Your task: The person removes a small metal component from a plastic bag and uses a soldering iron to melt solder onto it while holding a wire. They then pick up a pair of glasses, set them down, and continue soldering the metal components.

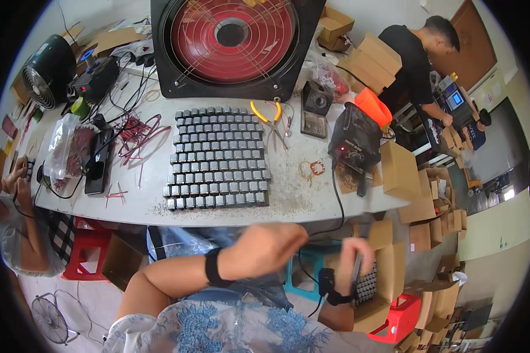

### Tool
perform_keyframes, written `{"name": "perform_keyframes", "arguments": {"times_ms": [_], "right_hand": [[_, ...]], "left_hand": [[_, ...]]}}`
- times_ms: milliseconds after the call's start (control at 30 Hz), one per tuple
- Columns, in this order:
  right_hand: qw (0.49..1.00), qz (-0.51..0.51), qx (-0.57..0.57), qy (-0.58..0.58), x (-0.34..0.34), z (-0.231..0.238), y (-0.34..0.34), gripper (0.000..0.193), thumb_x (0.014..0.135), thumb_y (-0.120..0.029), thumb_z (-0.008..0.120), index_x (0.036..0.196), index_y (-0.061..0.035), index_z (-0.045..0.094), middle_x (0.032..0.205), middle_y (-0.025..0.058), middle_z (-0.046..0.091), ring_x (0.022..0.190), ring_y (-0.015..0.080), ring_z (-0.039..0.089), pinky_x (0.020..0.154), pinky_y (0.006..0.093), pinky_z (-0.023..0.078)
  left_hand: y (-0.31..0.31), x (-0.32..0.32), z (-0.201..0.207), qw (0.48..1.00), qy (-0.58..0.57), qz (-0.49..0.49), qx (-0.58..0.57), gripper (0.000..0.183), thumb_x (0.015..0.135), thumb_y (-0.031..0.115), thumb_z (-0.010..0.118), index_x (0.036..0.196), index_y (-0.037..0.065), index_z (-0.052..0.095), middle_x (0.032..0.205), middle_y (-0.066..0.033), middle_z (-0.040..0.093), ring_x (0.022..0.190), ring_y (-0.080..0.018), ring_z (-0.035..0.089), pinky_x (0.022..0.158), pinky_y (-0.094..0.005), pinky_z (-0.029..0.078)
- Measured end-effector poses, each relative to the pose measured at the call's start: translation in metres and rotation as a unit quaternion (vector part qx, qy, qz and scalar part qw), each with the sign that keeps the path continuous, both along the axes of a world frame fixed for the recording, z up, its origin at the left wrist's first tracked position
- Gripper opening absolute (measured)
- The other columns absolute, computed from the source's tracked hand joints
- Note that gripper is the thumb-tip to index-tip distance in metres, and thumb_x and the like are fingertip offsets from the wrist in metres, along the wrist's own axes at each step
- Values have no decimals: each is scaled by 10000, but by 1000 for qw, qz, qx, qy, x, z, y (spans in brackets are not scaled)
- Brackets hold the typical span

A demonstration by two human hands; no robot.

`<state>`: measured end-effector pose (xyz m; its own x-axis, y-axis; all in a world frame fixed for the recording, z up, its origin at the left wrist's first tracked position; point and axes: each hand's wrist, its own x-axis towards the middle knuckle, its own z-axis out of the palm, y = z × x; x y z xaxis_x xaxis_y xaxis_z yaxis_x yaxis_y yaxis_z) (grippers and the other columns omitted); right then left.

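My left hand (265,250), a black band at its wrist, is held in front of the table's near edge with its fingers curled together. What they pinch, if anything, is lost in blur. My right hand (354,254) is raised to its right, fingers bent round a slim dark shape too smeared to name; a black band is on that wrist. Beyond my hands, on the white table (123,206), lies a block of small silver-topped parts (218,159) in close rows. Pliers with yellow handles (271,120) rest right of the block. A black soldering station (354,138) stands farther right, its cable hanging over the edge.
A large red-and-black fan (232,41) stands at the back. Red wires (138,132) and a plastic bag (68,144) lie at left. An open cardboard box (388,270) holding similar parts is beside my right hand. One person sits at left; others work at back right.
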<state>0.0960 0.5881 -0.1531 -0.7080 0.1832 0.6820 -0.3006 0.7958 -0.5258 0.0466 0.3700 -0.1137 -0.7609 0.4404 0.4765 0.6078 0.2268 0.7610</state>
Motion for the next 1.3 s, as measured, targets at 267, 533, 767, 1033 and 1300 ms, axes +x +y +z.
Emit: {"name": "perform_keyframes", "arguments": {"times_ms": [267, 533, 767, 1033, 1300], "right_hand": [[966, 169, -170, 97, -25, 12, -10, 164, 864, -29, 492, 1001, -39, 401, 917, 233, 585, 797, 256, 577, 703, 375, 486], [961, 98, -83, 244, -46, 27, -15, 279, 930, -214, 375, 1058, 32, 395, 750, 170, 561, 660, 245, 531, 644, 373, 479], [983, 7, -141, 116, -26, 18, -12, 327, 841, -190, 506, 1079, 25, 447, 707, 117, 534, 632, 190, 508, 622, 305, 442], [899, 26, -418, 131, -12, 18, 0, 261, 836, -229, 531, 983, -30, 446, 621, 34, 421, 570, 134, 414, 556, 264, 375], [902, 165, -398, 27, -9, 0, 0, 269, 817, -98, 530, 1058, -28, 432, 800, 164, 584, 665, 247, 571, 673, 369, 476]], "left_hand": [[-1, -23, -6, 982, -130, 44, 127, 109, 813, 29, 578, 911, -16, 564, 688, -93, 585, 573, -155, 558, 510, -275, 451], [39, -152, 5, 970, 150, 71, -176, 145, 708, 13, 518, 846, -13, 480, 762, -156, 576, 791, -323, 573, 670, -389, 471], [54, -194, -36, 944, 120, 88, -295, 159, 715, 50, 541, 870, 32, 507, 893, -126, 585, 926, -281, 558, 773, -393, 453], [65, -200, -35, 939, 125, 88, -309, 136, 716, 44, 522, 851, 32, 513, 871, -108, 599, 930, -270, 568, 740, -405, 468], [29, -128, 17, 976, 135, 105, -132, 59, 744, 28, 534, 801, 13, 531, 739, -155, 586, 753, -308, 588, 640, -383, 473]]}}
